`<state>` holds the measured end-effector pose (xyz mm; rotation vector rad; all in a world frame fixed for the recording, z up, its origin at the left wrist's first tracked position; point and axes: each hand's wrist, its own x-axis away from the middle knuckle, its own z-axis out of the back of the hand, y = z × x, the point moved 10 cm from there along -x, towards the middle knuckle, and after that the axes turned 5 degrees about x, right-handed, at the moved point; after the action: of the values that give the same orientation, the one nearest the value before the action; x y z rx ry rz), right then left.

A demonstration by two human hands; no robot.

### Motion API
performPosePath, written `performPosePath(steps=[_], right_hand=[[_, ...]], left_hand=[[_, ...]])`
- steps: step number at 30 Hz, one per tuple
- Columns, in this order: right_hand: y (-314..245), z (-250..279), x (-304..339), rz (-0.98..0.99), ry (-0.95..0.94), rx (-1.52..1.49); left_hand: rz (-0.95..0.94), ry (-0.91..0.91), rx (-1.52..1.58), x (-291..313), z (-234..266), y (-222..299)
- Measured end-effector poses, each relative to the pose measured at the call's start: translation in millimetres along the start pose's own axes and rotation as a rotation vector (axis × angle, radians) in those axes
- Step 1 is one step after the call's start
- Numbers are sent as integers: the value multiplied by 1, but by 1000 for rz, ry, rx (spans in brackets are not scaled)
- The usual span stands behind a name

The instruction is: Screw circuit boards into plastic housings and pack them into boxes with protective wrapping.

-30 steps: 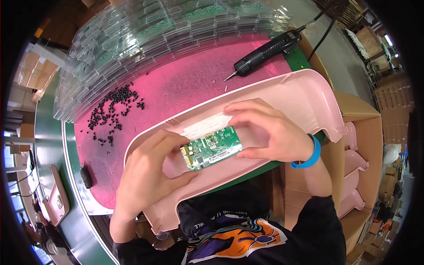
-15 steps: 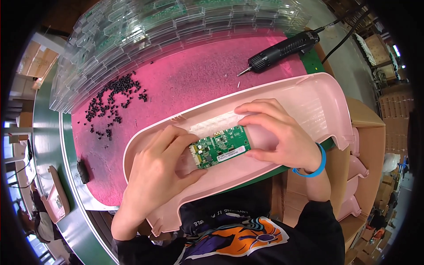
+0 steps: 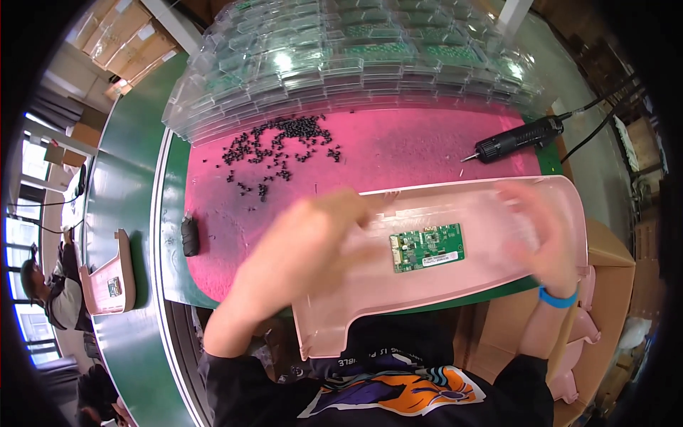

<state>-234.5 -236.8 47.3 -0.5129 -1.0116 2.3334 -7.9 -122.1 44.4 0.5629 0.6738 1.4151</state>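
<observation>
A green circuit board (image 3: 429, 248) with white connectors at its left end and a white label lies inside a pale pink plastic shell (image 3: 398, 292). Neither hand touches the board. My left hand (image 3: 306, 238) is over the shell's left part, close to the pink mat, and motion smears its fingers so their grip cannot be read. Over the shell's right part is my right hand (image 3: 544, 238), also blurred, with fingers and thumb apart and nothing seen between them. A blue band (image 3: 557, 299) circles the right wrist.
Small black screws (image 3: 299, 128) lie scattered on the pink mat (image 3: 398, 139). A black electric screwdriver (image 3: 519, 140) rests at its right. Stacked clear trays (image 3: 341, 78) stand behind. A cardboard box (image 3: 605, 313) holds more pink shells. At far left a person (image 3: 60, 292) is near another shell (image 3: 107, 285).
Both hands have come off the circuit board, which stays in the shell. My left hand has moved left, my right hand right. The view has shifted, so the scene sits farther right and lower.
</observation>
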Motion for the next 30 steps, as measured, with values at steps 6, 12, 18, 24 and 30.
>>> performPosePath(steps=[6,12,18,24,30], right_hand=[[86,124,-28,-422,289,431],[150,126,-56,-523,240,85],[137,106,-80,-448,657,-110],[2,71,-84,401,854,-481],[3,24,-118,82,327,-843]], left_hand=[[41,284,-421,-16,70,-75],[71,251,-400,-27,52,-91],[24,260,-578,-27,41,-86],[-32,364,-556,-25,50,-83],[1,415,-339,-25,66,-72]])
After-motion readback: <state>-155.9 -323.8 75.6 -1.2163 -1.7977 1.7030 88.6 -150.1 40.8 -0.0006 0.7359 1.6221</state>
